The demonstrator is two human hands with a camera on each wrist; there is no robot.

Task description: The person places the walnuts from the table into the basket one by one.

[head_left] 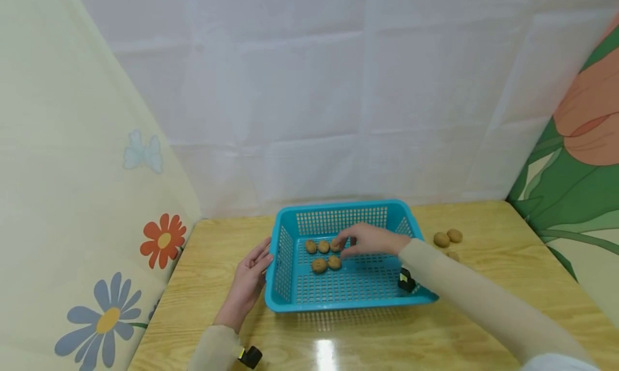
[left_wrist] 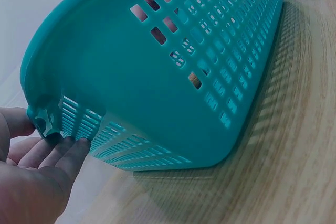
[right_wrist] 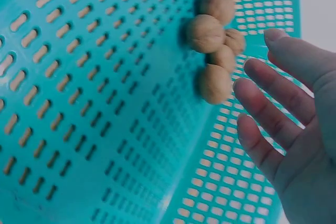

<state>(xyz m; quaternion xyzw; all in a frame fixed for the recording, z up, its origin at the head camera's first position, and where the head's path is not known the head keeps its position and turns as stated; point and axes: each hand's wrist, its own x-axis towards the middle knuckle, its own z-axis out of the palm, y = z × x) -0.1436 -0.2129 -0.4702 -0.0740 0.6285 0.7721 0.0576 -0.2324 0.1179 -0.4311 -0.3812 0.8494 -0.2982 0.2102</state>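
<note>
A blue plastic basket (head_left: 353, 301) with slotted sides and floor stands on the wooden table. Several walnuts (head_left: 319, 265) lie in two short rows on its floor, toward the left side. My left hand (head_left: 250, 277) holds the basket's left rim; in the left wrist view, the thumb is at the rim and the fingers are below it. My right hand (head_left: 365, 239) is inside the basket, beside the rightmost walnut of the back row. The right wrist view shows its fingers (right_wrist: 257, 142) loosely bent, with nothing between them, close to a walnut (right_wrist: 215, 84).
On the table (head_left: 193, 290), right of the basket, lie three more walnuts (head_left: 441, 239), one partly behind the right sleeve (head_left: 464, 285). A white cloth (head_left: 300, 92) hangs behind the table. Flower-patterned panels (head_left: 111, 253) flank both sides.
</note>
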